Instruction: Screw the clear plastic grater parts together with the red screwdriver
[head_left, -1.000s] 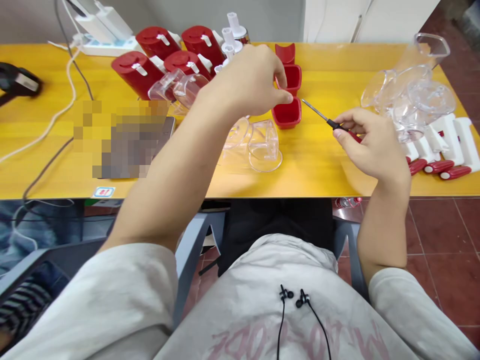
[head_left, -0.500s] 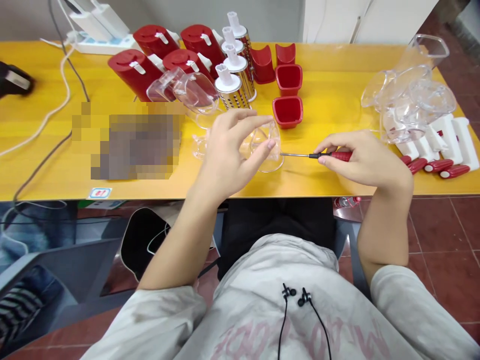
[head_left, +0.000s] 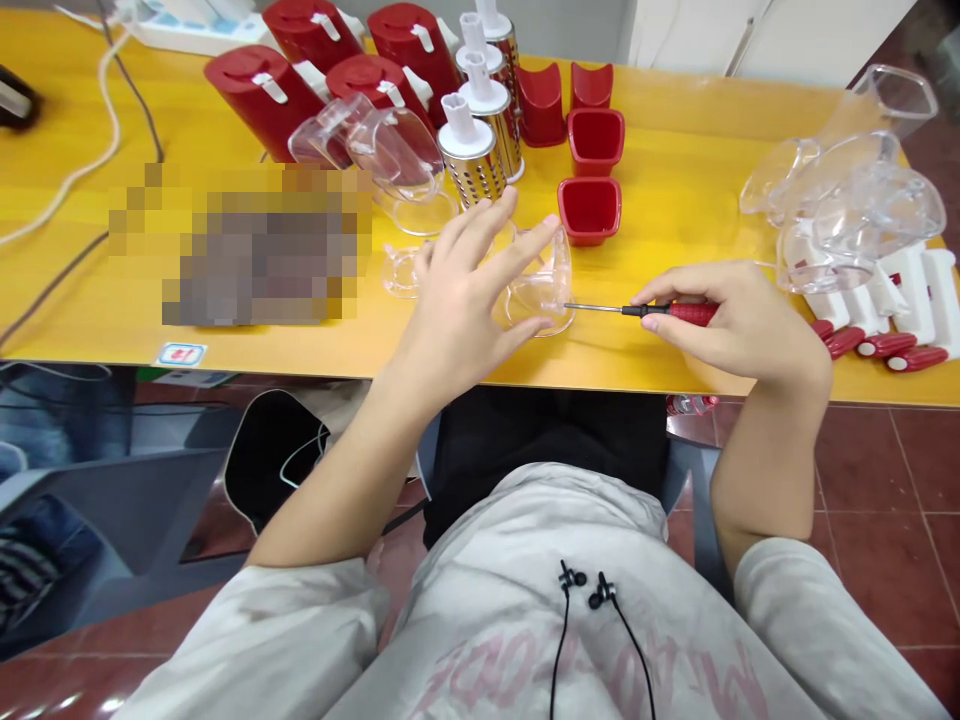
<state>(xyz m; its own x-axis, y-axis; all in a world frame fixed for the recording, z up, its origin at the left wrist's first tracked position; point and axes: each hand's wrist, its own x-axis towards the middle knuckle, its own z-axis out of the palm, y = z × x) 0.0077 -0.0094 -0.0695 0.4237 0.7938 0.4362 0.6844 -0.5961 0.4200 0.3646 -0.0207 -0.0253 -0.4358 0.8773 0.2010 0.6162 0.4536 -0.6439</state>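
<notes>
The left hand's [head_left: 450, 300] spread fingers [head_left: 517, 250] and thumb clasp the clear plastic housing [head_left: 547, 290] near the yellow table's [head_left: 675, 230] front edge, apparently bracing it against the red-handled screwdriver [head_left: 675, 312], which the right hand [head_left: 739, 322] pinches level, tip at its side

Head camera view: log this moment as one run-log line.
left hand holds clear housing on yellow table | right hand grips screwdriver, tip against housing's right side | behind: red cups
</notes>
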